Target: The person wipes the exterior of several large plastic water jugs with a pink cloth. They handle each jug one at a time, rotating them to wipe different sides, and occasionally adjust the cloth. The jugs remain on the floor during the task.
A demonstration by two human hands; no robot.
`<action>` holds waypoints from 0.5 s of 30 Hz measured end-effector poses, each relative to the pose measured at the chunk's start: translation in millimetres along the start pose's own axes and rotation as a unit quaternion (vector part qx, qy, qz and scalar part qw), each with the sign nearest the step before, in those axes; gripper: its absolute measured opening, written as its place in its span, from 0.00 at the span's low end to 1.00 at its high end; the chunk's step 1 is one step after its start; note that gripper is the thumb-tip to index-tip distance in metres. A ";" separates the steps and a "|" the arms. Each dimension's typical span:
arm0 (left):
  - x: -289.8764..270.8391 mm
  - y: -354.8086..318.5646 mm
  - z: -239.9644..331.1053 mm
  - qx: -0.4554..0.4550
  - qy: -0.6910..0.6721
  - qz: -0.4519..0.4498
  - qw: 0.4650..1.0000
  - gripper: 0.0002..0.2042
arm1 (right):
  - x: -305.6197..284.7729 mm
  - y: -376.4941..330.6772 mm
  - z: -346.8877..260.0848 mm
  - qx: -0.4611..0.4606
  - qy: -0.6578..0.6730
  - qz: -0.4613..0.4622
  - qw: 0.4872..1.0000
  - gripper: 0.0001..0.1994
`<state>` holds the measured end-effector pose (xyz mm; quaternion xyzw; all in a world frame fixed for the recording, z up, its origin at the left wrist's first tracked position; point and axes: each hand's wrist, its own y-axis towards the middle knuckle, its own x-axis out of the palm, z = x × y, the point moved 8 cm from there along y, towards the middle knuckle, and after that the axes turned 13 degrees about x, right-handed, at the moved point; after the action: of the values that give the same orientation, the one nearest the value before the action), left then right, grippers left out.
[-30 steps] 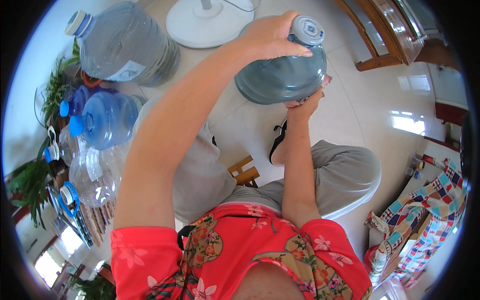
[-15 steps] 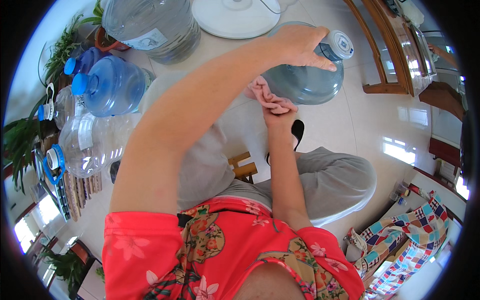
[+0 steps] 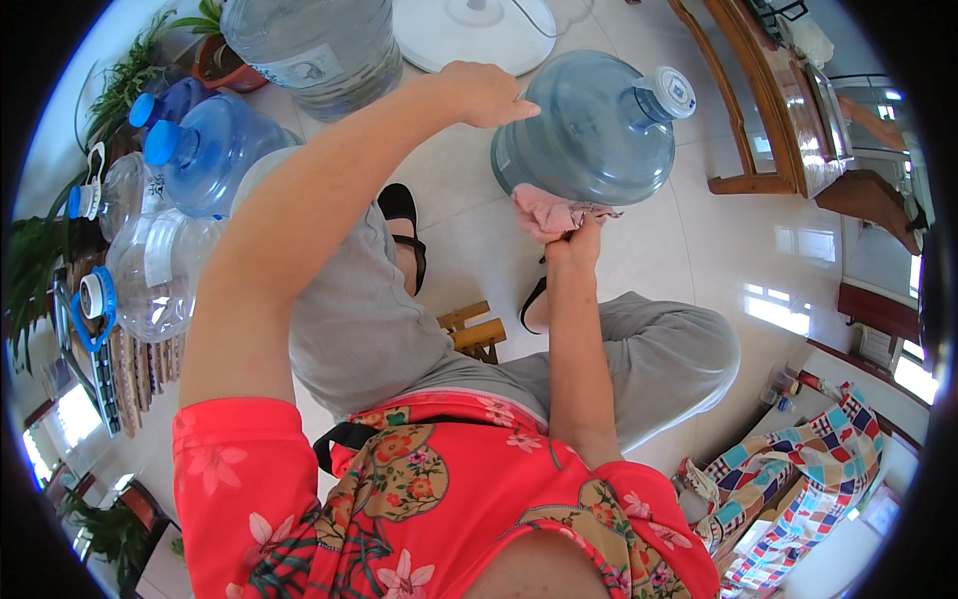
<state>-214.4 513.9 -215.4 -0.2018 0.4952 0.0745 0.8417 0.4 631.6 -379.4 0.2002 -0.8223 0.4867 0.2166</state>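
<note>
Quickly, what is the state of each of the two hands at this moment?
Left hand: open, fingers resting on the large water bottle.
Right hand: closed, holding a pink cloth against the bottle.

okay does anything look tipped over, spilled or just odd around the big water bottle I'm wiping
The water bottle is tilted on the floor, steadied by your left hand while your right hand presses a pink cloth under it. No spill shows. A clear bottle lies on its side at left.

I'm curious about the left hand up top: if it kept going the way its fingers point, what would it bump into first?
Most likely the big blue-grey water bottle. The left hand points right at its side, fingertips at or nearly on it; depth is hard to judge.
</note>
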 end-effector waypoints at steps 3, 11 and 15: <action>8.1 -4.4 -7.2 -0.007 -0.067 -0.011 0.998 0.39 | 10.3 -11.1 23.3 0.077 -0.046 -0.069 0.994 0.15; 42.7 -46.6 -6.6 -0.100 -0.420 -0.130 0.893 0.60 | 102.4 -86.7 31.9 0.197 -0.025 -0.321 0.926 0.22; 39.0 -61.7 18.9 0.007 -0.508 -0.162 0.846 0.46 | 117.2 -88.2 35.6 0.214 0.033 -0.375 0.901 0.21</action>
<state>-159.7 462.8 -224.6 -0.2071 -0.0406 0.0255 0.9771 -54.5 546.9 -267.2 0.5196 -0.5546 0.5399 0.3618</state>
